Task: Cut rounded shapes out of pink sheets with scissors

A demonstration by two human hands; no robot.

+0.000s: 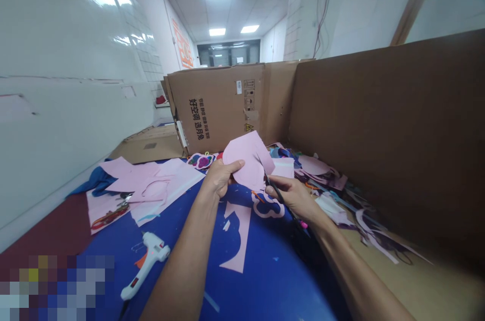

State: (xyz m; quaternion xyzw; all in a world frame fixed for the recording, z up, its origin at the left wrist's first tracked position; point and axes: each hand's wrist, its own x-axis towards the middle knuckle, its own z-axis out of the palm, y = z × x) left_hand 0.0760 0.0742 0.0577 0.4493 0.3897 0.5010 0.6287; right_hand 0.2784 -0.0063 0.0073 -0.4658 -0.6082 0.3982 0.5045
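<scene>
Left hand [220, 178]: fingers are pinching a pink sheet [246, 157], which is hovering above the blue table [273, 280] | Right hand [297, 197]: fingers are grasping black scissors [279, 192], a blade is overlapping the sheet's right side | White glue gun [152, 250] is lying left of a curved pink offcut [244, 235]

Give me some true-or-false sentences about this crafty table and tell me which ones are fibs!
1. The left hand holds pink paper. True.
2. A white glue gun lies on the blue table. True.
3. The right hand holds a paintbrush. False: it holds scissors.
4. The glue gun lies to the right of both hands. False: it lies to their left.
5. Brown cardboard stands behind the pink paper. True.
</scene>
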